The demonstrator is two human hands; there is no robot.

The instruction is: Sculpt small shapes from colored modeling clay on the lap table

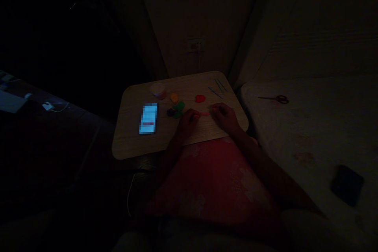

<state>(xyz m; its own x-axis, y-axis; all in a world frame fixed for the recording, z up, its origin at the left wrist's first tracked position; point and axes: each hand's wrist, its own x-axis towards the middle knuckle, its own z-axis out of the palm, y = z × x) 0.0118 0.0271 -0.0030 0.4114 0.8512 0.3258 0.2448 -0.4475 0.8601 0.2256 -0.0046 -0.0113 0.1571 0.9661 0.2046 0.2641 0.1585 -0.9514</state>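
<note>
Over the front of a small wooden table (131, 143), a thin pinkish-red strip of modelling clay (204, 114) stretches between my two hands. My left hand (188, 121) has its fingers closed on the strip's left end. At the other end, my right hand (225, 117) pinches the clay between thumb and fingers. A red clay lump (200, 98) lies just beyond the strip. Left of it are an orange lump (174, 97) and a green clay piece (178, 106), with a small dark lump (170, 112) beside the green. Dim light blurs the fingertips.
A lit phone (148, 119) lies on the table's left part, below a clear tub (158, 89). Several thin sticks (220, 86) are at the back right. Scissors (280, 99) and a dark object (347, 185) rest on the pale surface to the right.
</note>
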